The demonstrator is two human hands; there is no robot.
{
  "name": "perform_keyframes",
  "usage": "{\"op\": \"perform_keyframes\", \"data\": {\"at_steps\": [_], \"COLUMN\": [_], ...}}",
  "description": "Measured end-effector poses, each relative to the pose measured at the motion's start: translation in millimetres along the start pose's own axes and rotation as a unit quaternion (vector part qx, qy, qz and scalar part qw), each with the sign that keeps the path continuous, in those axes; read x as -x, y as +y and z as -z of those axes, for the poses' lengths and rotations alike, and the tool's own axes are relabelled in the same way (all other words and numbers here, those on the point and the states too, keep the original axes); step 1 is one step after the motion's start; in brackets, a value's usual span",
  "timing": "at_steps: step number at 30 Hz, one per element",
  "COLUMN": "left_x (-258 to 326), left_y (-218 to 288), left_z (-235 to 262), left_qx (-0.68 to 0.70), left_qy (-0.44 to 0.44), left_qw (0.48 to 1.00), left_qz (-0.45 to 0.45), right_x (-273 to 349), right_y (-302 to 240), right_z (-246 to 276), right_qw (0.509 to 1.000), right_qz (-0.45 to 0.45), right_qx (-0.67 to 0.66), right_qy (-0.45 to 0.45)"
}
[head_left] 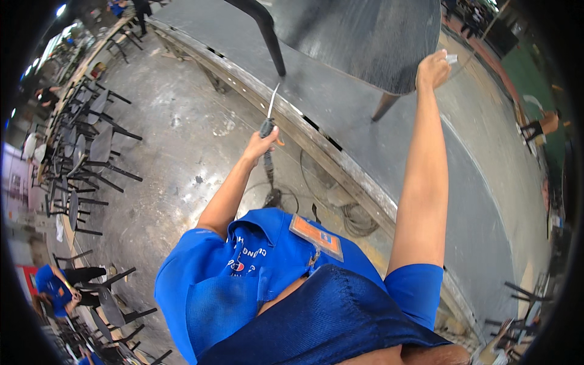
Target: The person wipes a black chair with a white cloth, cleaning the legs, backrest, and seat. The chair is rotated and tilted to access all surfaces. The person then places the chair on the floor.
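My left hand (260,145) is closed round the dark handle of an air blow gun (266,128). Its thin pale nozzle points up and away, toward the table edge, and a dark hose hangs below my fist. Farther right, my right hand (433,70) is closed on a small whitish piece (451,59), perhaps cloth or paper; its kind does not show. This hand is beside the edge of a dark chair's seat (365,42). The chair stands on a grey-topped table (347,121), one black leg (274,52) near the nozzle tip.
Several dark chairs (100,146) crowd the left side, where a seated person in blue (55,289) is at a chair. Coiled hose or cable (360,220) lies under the table's worn wooden edge (365,188). The concrete floor (164,158) is stained. More people are far off.
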State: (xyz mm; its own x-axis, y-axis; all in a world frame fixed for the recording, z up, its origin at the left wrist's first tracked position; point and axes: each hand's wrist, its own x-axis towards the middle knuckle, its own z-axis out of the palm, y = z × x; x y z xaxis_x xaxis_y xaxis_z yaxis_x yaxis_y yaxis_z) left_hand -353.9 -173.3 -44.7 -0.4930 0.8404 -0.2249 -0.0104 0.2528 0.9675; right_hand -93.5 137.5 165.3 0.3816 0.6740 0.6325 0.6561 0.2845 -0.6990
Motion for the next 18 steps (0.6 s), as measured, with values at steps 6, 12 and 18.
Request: {"op": "perform_keyframes", "data": {"at_steps": [6,12,18], "left_x": [-99.4,-185.7,-201.1], "left_y": [-80.7,-142.4,-125.1], "left_z": [-85.4,-132.9,-131.0], "left_qx": [-0.055,-0.064,-0.242], "left_qy": [-0.068,0.057,0.127], "left_qw": [0.995,0.996,0.949], "left_qz": [0.044,-0.01,-0.156], "right_x": [0.4,7.3,1.8], "right_y": [-5.5,-17.7,-15.7], "right_z": [2.7,11.6,3.3], "right_qw": [1.0,0.998,0.998], "right_qz": [-0.024,-0.043,0.002], "right_qx": [-0.004,-0.039,-0.035], "right_qy": [0.001,-0.016,0.042]}}
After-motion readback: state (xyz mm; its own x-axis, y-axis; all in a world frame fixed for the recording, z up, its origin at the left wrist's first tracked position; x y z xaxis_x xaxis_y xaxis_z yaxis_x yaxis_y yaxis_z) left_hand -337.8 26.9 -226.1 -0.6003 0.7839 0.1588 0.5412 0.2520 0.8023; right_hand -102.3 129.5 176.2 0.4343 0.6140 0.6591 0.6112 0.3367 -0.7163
